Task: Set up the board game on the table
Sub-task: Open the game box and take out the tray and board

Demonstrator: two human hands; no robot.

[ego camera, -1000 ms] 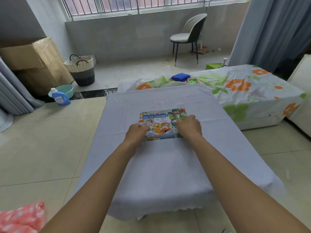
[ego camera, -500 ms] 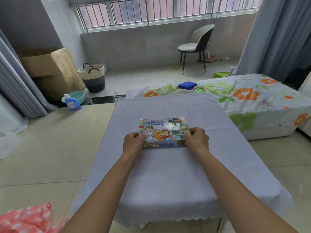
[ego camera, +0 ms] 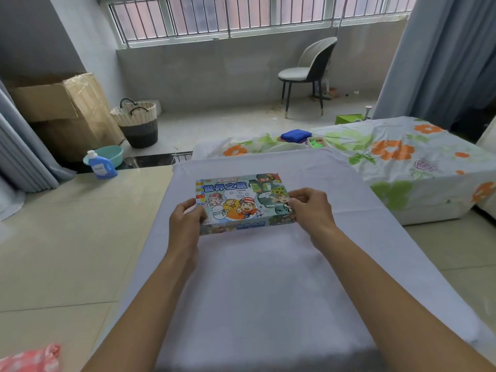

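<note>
The left hand (ego camera: 185, 220) is gripping the left short end of the game box (ego camera: 243, 201), thumb lying on the printed lid and fingers curled round the edge; the right hand (ego camera: 311, 208) is gripping the right short end in the same way, thumb on top near the lower right corner. Both are pinching the box rather than lying flat on it. The box is sitting between the two hands at the middle of the frame, its long axis running left to right across the view, so each hand is meeting one short end and neither is nearer than the other. Its near long side is facing the person, and the lid is looking closed (whether the box is resting fully on the cloth or being lifted slightly, I cannot tell).

Judging from this, the coming move is turning on that symmetry: with the hands at opposite ends, lifting the lid straight up off the base seems the natural next step, and setup has barely begun.

The bench (ego camera: 268, 304), draped in a pale cloth, is stretching from the lower frame up to the box. Beyond it, at the right, a flowered bed (ego camera: 418, 162) is lying.
</note>
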